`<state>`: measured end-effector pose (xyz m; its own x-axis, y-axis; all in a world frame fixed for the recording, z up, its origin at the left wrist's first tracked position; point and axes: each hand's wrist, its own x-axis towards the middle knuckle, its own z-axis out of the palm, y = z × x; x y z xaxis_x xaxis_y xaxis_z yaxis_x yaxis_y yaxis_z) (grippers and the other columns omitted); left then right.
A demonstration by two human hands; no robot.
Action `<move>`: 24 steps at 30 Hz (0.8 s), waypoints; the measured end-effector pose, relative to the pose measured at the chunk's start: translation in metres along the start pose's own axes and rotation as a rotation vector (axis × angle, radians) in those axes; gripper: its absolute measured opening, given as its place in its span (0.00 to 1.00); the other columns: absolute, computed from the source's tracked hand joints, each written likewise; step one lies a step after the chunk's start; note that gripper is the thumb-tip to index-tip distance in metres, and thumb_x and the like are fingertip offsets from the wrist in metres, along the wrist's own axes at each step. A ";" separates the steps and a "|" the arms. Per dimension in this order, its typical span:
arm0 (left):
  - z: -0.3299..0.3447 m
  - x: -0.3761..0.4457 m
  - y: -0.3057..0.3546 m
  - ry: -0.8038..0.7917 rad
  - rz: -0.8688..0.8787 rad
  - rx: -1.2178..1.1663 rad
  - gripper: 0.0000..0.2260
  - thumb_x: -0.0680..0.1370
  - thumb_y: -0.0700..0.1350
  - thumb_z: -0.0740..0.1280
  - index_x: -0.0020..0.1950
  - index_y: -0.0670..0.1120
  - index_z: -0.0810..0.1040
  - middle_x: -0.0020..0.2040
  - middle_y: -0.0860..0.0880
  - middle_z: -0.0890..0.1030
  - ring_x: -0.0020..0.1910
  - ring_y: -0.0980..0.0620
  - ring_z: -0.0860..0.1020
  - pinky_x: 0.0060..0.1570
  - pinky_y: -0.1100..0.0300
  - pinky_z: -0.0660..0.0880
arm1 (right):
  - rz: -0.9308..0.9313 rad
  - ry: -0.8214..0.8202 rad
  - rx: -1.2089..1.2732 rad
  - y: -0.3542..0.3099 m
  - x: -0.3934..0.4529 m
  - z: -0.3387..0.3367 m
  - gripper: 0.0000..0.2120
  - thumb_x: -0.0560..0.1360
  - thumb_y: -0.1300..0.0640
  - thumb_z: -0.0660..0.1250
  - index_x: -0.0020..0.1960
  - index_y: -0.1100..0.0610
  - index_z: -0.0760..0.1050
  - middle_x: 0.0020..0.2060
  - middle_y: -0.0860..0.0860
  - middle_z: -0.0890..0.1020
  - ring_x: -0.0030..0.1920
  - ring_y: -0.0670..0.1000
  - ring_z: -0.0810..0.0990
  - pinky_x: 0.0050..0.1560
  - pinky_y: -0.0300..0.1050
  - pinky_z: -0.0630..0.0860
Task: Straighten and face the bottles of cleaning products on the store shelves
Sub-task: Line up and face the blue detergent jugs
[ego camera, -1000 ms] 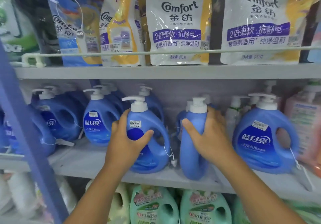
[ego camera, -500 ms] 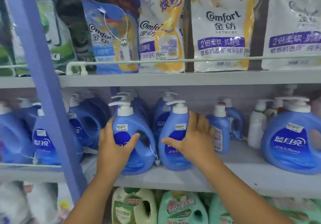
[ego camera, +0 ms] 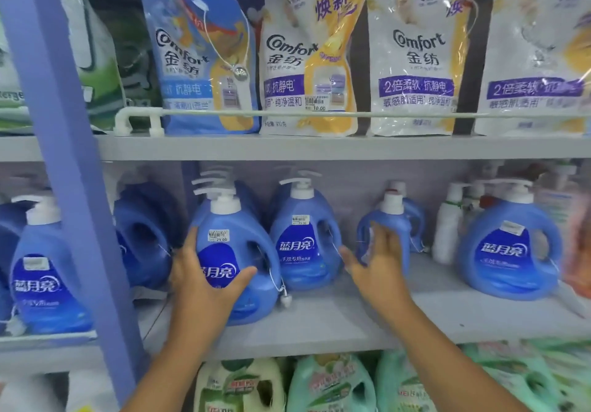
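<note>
On the middle shelf (ego camera: pixel 351 319), the left hand (ego camera: pixel 204 275) still grips a blue pump bottle (ego camera: pixel 236 258) at the front edge, its label facing out. Beside it, a second pump bottle (ego camera: pixel 303 242), freed half a second ago, stands label forward. The right hand (ego camera: pixel 377 258), fingers spread, now reaches a narrow capped bottle (ego camera: pixel 388 229) turned sideways, likely next for facing.

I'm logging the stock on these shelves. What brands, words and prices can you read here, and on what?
"Comfort 金纺": white refill pouch, top shelf.
"2倍柔软·抗静电": its purple band.
"10.00": price sticker on the yellow-and-white pouch.
"蓝月亮": blue pump bottle held by the left hand.
"25.00": its price sticker.
"手洗专用": next blue pump bottle.
Green bottles' labels below: blurred.
</note>
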<state>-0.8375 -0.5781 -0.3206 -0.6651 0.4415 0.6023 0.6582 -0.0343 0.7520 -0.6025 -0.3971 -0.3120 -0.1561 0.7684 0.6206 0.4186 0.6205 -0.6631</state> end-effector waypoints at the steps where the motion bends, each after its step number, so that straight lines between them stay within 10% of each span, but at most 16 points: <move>1: 0.002 0.000 -0.002 0.003 -0.014 -0.011 0.53 0.64 0.59 0.82 0.80 0.60 0.54 0.74 0.53 0.65 0.75 0.44 0.66 0.71 0.38 0.70 | -0.039 0.142 -0.026 0.008 0.010 -0.027 0.31 0.75 0.46 0.74 0.72 0.60 0.71 0.66 0.60 0.73 0.64 0.54 0.71 0.69 0.39 0.67; 5: 0.012 -0.001 -0.006 0.049 -0.058 -0.002 0.52 0.65 0.58 0.82 0.80 0.59 0.53 0.76 0.49 0.65 0.74 0.43 0.67 0.71 0.37 0.70 | 0.098 0.528 -0.270 0.059 0.061 -0.148 0.34 0.74 0.41 0.73 0.68 0.65 0.71 0.61 0.67 0.75 0.63 0.65 0.73 0.63 0.57 0.68; 12: 0.026 -0.006 0.008 0.132 -0.096 0.063 0.52 0.66 0.56 0.82 0.81 0.58 0.52 0.76 0.45 0.65 0.74 0.41 0.67 0.70 0.36 0.70 | 0.352 0.132 -0.159 0.100 0.114 -0.204 0.19 0.70 0.39 0.73 0.44 0.56 0.79 0.41 0.58 0.84 0.45 0.61 0.82 0.44 0.52 0.75; 21: 0.027 -0.007 0.009 0.144 -0.114 0.080 0.50 0.67 0.57 0.82 0.80 0.60 0.53 0.74 0.46 0.65 0.70 0.43 0.70 0.67 0.42 0.73 | 0.063 0.033 -0.093 0.032 0.059 -0.130 0.21 0.67 0.27 0.67 0.43 0.44 0.73 0.34 0.38 0.78 0.34 0.38 0.75 0.32 0.38 0.67; 24: 0.024 -0.007 0.012 0.133 -0.118 0.069 0.50 0.66 0.59 0.82 0.80 0.61 0.54 0.73 0.48 0.66 0.70 0.44 0.71 0.66 0.43 0.74 | -0.022 -0.022 -0.054 0.001 0.039 -0.089 0.26 0.67 0.25 0.66 0.52 0.43 0.73 0.41 0.40 0.78 0.37 0.44 0.75 0.33 0.34 0.67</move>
<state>-0.8162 -0.5597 -0.3221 -0.7770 0.3159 0.5445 0.5924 0.0744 0.8022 -0.5285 -0.3800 -0.2509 -0.1851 0.7583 0.6251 0.4626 0.6285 -0.6253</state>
